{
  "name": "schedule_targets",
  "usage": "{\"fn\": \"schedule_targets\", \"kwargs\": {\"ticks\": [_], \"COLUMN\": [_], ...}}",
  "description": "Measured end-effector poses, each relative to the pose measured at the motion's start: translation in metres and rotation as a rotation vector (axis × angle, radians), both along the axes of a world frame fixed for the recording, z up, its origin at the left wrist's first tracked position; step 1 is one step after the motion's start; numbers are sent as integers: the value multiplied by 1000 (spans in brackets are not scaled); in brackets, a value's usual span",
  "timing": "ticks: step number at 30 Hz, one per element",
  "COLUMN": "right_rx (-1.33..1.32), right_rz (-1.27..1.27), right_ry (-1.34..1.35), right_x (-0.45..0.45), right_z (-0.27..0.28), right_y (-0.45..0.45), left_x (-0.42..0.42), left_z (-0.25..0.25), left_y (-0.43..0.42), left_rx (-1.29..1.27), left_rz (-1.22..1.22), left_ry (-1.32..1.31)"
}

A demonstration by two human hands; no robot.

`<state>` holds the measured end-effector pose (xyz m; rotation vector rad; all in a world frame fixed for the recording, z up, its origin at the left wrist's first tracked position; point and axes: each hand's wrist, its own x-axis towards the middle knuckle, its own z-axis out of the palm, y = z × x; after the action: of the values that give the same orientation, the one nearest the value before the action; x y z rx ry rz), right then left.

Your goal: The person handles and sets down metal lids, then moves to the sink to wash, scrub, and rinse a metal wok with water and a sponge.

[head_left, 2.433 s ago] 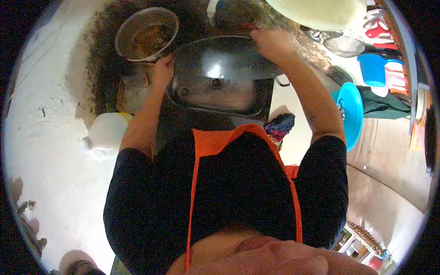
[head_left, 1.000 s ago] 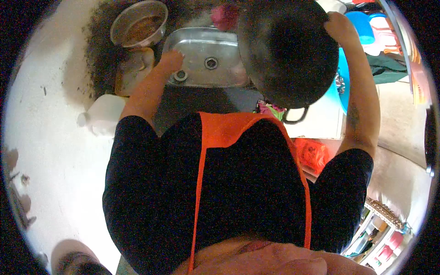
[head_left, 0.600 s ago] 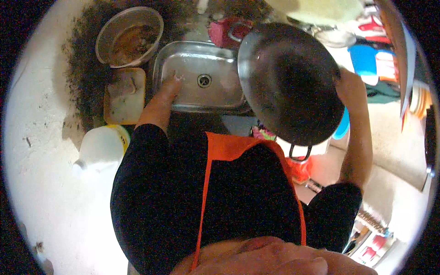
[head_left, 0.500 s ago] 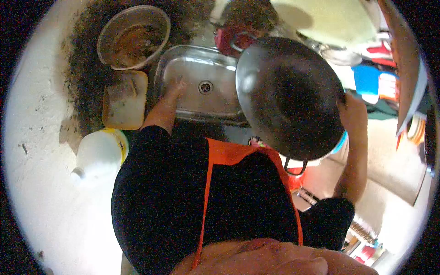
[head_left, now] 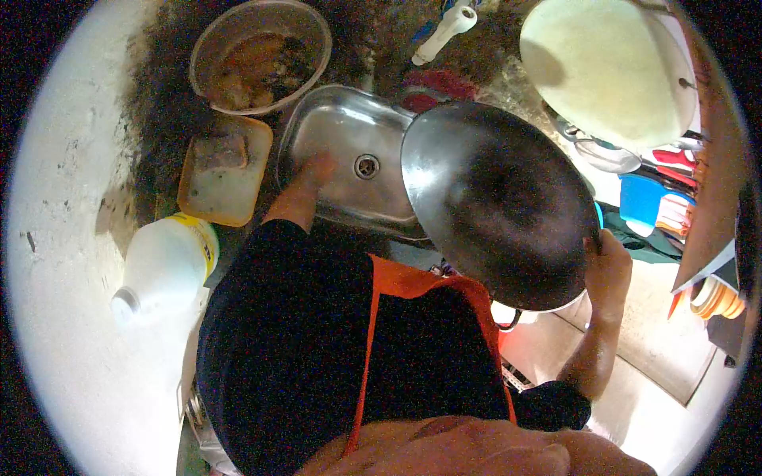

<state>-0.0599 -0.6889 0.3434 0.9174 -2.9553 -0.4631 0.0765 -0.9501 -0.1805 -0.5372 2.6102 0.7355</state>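
Note:
A large dark metal wok (head_left: 508, 206) with a small loop handle (head_left: 512, 324) is held tilted over the right end of the steel sink (head_left: 317, 103). At its right edge, my right hand (head_left: 608, 258) is closed around the rim or a handle there; the exact hold is partly hidden. My left hand (head_left: 316, 170) is low over the left part of the sink, left of the drain (head_left: 367, 166). Motion smears its fingers, and I see nothing clear in it. Behind the wok, a red item (head_left: 432, 87) shows in part.
Left of the sink are a round plastic basin (head_left: 324, 47) with brown contents and a yellowish tray (head_left: 238, 194) holding a block. A white jug (head_left: 163, 258) stands nearer. A white tap (head_left: 444, 33) is at the back. A pale round board (head_left: 611, 71) and a blue container (head_left: 641, 200) are at right.
My right hand and the wok's right side have come lower and closer to my body. The view has shifted, and the white tap now shows. My left hand stays over the sink.

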Motion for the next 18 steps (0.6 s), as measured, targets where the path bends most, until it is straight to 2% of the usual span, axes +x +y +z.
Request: {"fn": "schedule_targets", "kwargs": {"ticks": [2,8,10,11,13,14,16,18], "right_rx": [-49,2,26,41,43,36,20,21], "right_rz": [-45,37,59,72,91,113,133,136], "right_ry": [-22,-32,-19,-16,-11,6,14,15], "right_x": [3,11,10,10,9,9,9,11], "right_z": [-1,0,1,2,3,0,-1,0], "right_y": [1,6,8,9,12,15,19,20], "left_x": [1,-1,-10,-8,-7,-6,-6,-4], "left_z": [4,9,-12,12,104,119,140,174], "left_y": [1,1,1,3,-1,-9,-25,-52], "left_rx": [9,-20,133,130,506,498,1423,1431], "left_rz": [-10,-134,85,89,609,608,943,1052], "left_ry": [-9,-26,369,367,647,651,1028,1210]}}
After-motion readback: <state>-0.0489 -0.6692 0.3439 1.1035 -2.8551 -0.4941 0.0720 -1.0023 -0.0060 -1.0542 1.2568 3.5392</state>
